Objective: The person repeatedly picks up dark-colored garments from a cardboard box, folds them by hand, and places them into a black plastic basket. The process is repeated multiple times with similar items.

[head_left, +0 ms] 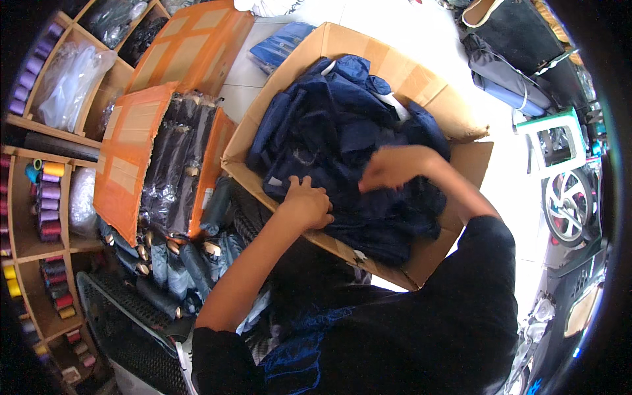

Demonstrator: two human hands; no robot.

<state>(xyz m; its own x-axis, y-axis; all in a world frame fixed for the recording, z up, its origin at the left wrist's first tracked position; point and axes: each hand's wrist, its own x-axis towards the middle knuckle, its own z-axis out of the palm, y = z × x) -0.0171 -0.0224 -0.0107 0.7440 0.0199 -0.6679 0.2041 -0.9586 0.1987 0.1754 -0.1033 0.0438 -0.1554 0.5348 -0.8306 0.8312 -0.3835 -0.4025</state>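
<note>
A large open cardboard box [415, 79] stands in front of me, filled with a crumpled heap of dark navy garments [342, 108]. My left hand [306, 205] rests on the cloth by the near left side of the box, its fingers spread. A small white label [276, 181] shows on the fabric beside it. Over the middle of the heap is my right hand [395, 168], smeared by motion with its fingers bent downward. Whether it pinches any cloth cannot be made out.
An orange-taped box [125, 168] of dark wrapped rolls stands at the left, more rolls [174, 263] below it. Wooden shelves [39, 253] hold thread spools. A blue plastic-wrapped package [280, 45] lies behind the cardboard box. A motorcycle wheel [566, 205] shows at the right.
</note>
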